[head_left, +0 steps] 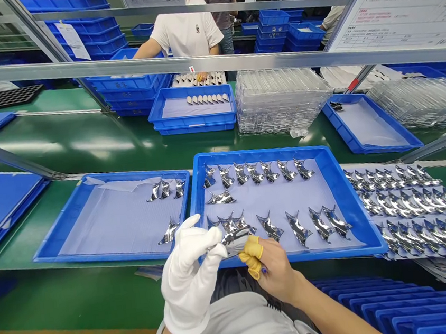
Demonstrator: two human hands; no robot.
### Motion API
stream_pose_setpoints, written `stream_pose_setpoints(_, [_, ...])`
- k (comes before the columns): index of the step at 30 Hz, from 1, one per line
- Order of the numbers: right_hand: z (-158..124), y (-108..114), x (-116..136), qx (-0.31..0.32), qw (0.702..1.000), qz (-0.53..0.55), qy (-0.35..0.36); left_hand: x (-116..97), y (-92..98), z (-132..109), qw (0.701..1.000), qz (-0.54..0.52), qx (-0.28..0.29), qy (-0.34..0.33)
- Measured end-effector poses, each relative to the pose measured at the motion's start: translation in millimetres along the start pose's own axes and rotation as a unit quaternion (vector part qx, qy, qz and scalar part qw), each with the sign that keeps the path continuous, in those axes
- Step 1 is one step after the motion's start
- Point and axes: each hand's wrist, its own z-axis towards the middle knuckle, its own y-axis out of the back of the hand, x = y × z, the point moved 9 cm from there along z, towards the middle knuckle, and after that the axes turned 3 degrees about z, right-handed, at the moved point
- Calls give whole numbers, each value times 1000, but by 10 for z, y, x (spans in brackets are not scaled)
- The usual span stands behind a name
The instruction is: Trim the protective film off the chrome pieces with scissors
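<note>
My left hand (pixel 190 276), in a white glove, pinches one end of a shiny chrome part (pixel 234 238). The other end is held by my right hand (pixel 271 268), bare except for yellow finger cots on the fingertips. Both hands hover over the near edge of a blue tray (pixel 346 202) where several more chrome parts lie on a pale liner. A second blue tray (pixel 65 226) to the left holds several of the same parts.
A clear blister sheet filled with chrome parts (pixel 410 205) lies at the right. Stacked clear trays (pixel 279 97) and more blue trays (pixel 194 121) stand beyond the green belt. A person in a white shirt (pixel 187 32) works opposite. Empty blue trays (pixel 401 307) are stacked at lower right.
</note>
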Motion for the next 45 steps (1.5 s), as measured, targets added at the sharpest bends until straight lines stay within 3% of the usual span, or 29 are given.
stream_pose_setpoints(5, [114,-41,-142,-6,986,153,-65,-187,-68,12,993,39,85,-68])
stream_pose_setpoints(8, [148,-38,-149,-8,982,177,-72,-180,-61,19,995,24,75,-61])
stream_pose_setpoints(12, [152,-32,-137,2,960,249,-125,113,19,35,994,-76,-17,74])
stream_pose_setpoints(15, [149,-64,-144,25,932,297,-206,449,-32,-29,960,-151,-44,232])
stream_pose_setpoints(19, [123,-150,-179,29,873,384,-299,623,-109,-74,920,-218,-61,319])
stream_pose_setpoints(22, [20,-276,-263,11,802,467,-373,644,-141,-75,906,-234,-69,345])
stream_pose_setpoints(26, [-126,-454,-319,3,693,563,-451,591,-158,-22,909,-218,-74,346])
stream_pose_setpoints(29, [-148,-476,-326,4,657,589,-470,550,-190,11,914,-195,-74,349])
stream_pose_setpoints(34, [-150,-370,-379,1,666,587,-460,486,-249,34,925,-170,-72,332])
stream_pose_setpoints(37, [-180,-247,-447,-11,693,562,-451,461,-329,18,931,-159,-18,329])
stream_pose_setpoints(42, [-164,88,-513,-26,785,455,-419,401,-557,-112,930,-121,128,321])
stream_pose_setpoints(45, [-115,268,-466,-9,839,386,-384,369,-633,-154,931,-79,126,333])
